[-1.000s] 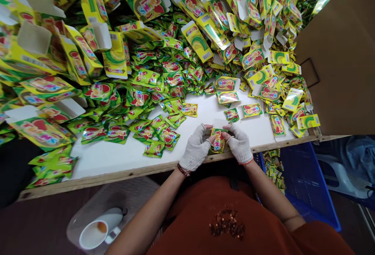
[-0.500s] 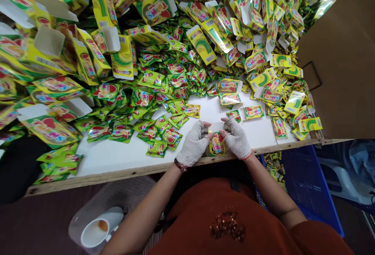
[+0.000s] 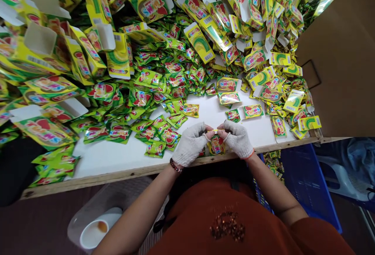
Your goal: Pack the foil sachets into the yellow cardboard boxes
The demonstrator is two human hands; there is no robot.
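Both hands wear white gloves with bare fingertips. Between them, near the table's front edge, is a small yellow and green box (image 3: 217, 145) with its printed face up. My left hand (image 3: 191, 142) pinches the box's top left corner with thumb and fingers. My right hand (image 3: 236, 139) pinches the top right corner the same way. The box's top flap is folded down under the thumbs. Just beyond the hands lie a green candy packet (image 3: 233, 115), a closed small box (image 3: 253, 111) and a yellow packet (image 3: 191, 110).
Green packets (image 3: 146, 77) are heaped behind and to the left, with open yellow boxes (image 3: 43, 124) among them. More small boxes (image 3: 271, 95) pile up at the right by a brown carton (image 3: 336, 59). Below the table are a blue crate (image 3: 307, 180) and a white mug (image 3: 98, 229).
The white flap that stood up at the top of the box is now folded down. Both hands have closed in on the box's top edge. The view has shifted slightly.
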